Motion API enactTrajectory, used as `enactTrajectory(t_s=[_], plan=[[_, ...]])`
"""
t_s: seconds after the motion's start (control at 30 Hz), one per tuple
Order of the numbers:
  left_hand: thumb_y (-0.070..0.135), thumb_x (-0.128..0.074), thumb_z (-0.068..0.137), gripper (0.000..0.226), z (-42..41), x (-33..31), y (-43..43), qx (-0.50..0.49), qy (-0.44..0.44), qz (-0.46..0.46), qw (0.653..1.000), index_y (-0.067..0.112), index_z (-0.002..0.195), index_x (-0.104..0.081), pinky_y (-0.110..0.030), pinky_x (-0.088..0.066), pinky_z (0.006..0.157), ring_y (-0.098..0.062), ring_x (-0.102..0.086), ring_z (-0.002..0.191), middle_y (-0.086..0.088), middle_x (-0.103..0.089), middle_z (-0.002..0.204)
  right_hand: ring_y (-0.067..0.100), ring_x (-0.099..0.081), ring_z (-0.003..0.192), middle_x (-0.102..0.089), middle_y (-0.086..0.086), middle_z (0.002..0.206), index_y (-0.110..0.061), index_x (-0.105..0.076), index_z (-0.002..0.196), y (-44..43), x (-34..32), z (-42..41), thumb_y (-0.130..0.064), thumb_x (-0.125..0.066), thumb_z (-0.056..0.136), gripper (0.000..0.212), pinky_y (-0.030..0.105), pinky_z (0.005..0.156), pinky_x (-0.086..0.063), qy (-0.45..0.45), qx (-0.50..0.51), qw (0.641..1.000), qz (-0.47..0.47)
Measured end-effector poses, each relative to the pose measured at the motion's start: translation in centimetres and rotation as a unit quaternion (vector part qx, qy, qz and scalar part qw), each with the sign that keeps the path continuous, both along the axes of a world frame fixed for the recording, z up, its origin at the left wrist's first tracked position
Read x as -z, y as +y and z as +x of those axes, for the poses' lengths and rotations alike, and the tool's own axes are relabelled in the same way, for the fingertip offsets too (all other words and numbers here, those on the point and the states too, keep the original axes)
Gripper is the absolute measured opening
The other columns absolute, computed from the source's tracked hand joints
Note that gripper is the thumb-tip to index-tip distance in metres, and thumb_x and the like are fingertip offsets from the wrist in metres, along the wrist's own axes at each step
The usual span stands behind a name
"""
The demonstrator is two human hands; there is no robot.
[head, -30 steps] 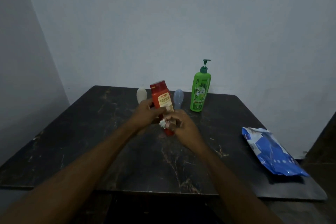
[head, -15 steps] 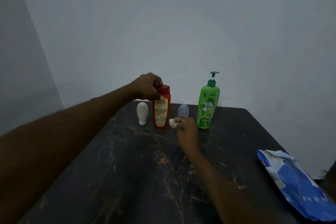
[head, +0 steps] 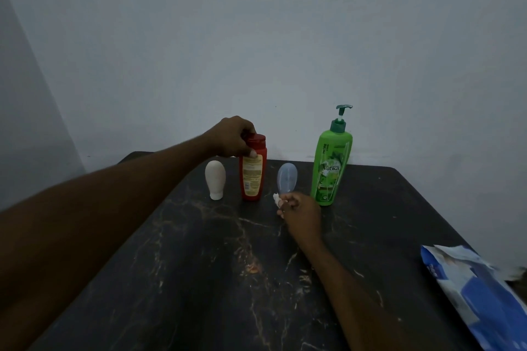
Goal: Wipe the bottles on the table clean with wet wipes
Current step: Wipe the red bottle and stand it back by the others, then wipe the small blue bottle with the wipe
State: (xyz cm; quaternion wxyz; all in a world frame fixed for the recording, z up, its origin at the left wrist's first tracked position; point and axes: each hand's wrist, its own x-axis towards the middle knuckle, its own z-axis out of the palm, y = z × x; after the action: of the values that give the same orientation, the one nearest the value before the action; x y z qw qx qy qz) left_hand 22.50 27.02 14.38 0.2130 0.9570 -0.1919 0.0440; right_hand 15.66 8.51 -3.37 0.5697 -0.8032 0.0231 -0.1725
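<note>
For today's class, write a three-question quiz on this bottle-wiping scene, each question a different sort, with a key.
1. True or false: the left hand grips the top of the red bottle.
2. The right hand pinches: A a wet wipe, B a sponge, C a brush.
3. Which bottle on the table is tallest?
Key: 1 true; 2 A; 3 the green pump bottle.

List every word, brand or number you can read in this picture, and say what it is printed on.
"Vatika": on the green pump bottle.
Its other print: too small to read.
Label of the red bottle: too small to read.
Print on the blue wipes pack: blurred, unreadable.
No text seen on the white bottle or the clear bottle.
</note>
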Motion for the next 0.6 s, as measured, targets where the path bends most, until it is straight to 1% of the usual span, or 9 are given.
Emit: enactTrajectory(t_s=[0.13,0.2,0.3,0.43,0.6], plan=[[0.016,-0.083,0.084,0.044,0.6,-0.1,0.0,-0.005,0.022,-0.011,1.0,0.006,0.122,-0.066,-0.021,-0.051,0.066,-0.026,-0.066,0.107,-0.01,-0.067,0.12,0.002,-0.066,0.065,-0.07,-0.006,0.068,-0.024,-0.073,0.085,-0.1,0.4,-0.3,-0.032,-0.07,0.091,0.011,0.015,0.058,-0.046,-0.011,0.004,1.0,-0.006],[0.016,-0.083,0.085,0.044,0.7,-0.4,-0.1,-0.006,0.038,-0.009,0.999,0.005,0.123,-0.065,-0.023,-0.053,0.068,-0.027,-0.066,0.106,-0.013,-0.066,0.121,0.001,-0.066,0.065,-0.07,-0.006,0.069,-0.025,-0.073,0.085,-0.1,0.3,-0.4,-0.034,-0.07,0.091,0.011,0.012,0.057,-0.045,-0.017,0.0,1.0,0.003],[0.014,-0.081,0.086,0.045,0.7,-0.7,-0.2,-0.007,0.057,-0.009,0.998,0.004,0.125,-0.063,-0.027,-0.056,0.073,-0.028,-0.065,0.107,-0.014,-0.065,0.124,0.005,-0.067,0.068,-0.071,-0.005,0.07,-0.025,-0.072,0.084,-0.2,0.2,-0.3,-0.033,-0.069,0.092,0.011,0.018,0.061,-0.048,-0.012,-0.002,1.0,0.014],[0.009,-0.079,0.088,0.046,0.8,-1.0,-0.3,-0.006,0.09,-0.008,0.996,0.004,0.128,-0.059,-0.03,-0.058,0.076,-0.027,-0.064,0.104,-0.016,-0.063,0.127,0.005,-0.068,0.069,-0.072,-0.005,0.073,-0.021,-0.074,0.09,-0.3,0.5,-0.1,-0.029,-0.068,0.093,0.011,0.02,0.062,-0.05,-0.005,-0.002,1.0,0.025],[0.002,-0.078,0.086,0.05,1.0,-1.2,-0.5,-0.016,0.122,0.002,0.992,0.006,0.131,-0.055,-0.028,-0.058,0.068,-0.024,-0.065,0.096,-0.017,-0.061,0.128,0.007,-0.071,0.069,-0.073,-0.004,0.077,-0.017,-0.074,0.094,-0.5,0.7,0.1,-0.023,-0.069,0.092,0.008,0.03,0.068,-0.059,-0.01,0.0,0.998,0.054]])
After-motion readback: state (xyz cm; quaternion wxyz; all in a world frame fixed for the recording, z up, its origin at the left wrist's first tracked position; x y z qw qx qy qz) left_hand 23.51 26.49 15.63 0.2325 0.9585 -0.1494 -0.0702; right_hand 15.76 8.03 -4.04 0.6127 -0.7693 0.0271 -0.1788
